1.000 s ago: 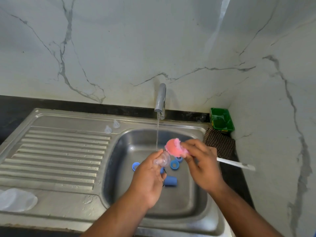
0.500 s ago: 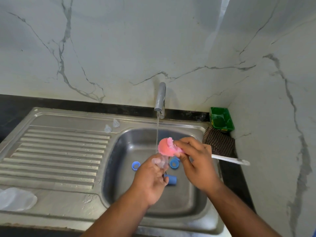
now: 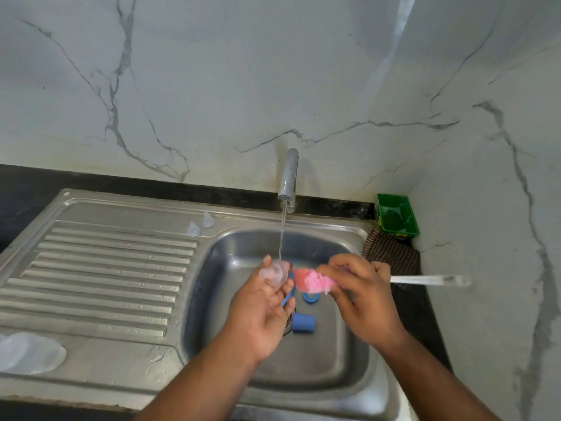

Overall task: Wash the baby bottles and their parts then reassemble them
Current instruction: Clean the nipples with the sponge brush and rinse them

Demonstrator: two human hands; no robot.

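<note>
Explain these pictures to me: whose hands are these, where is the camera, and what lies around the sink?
No machine here: a person works with bare hands, filmed by one camera worn on the head, looking down. The left hand holds a clear teat where the water from the tap falls. The right hand grips a bottle brush just behind its pink sponge head; the pale handle points right. In the steel sink lie a blue cap and a blue ring. On the ribbed drainboard stand two more clear teats, and a clear plastic piece, which I cannot identify, lies at its near left corner. A green tub and a checked cloth sit by the right wall.
</note>
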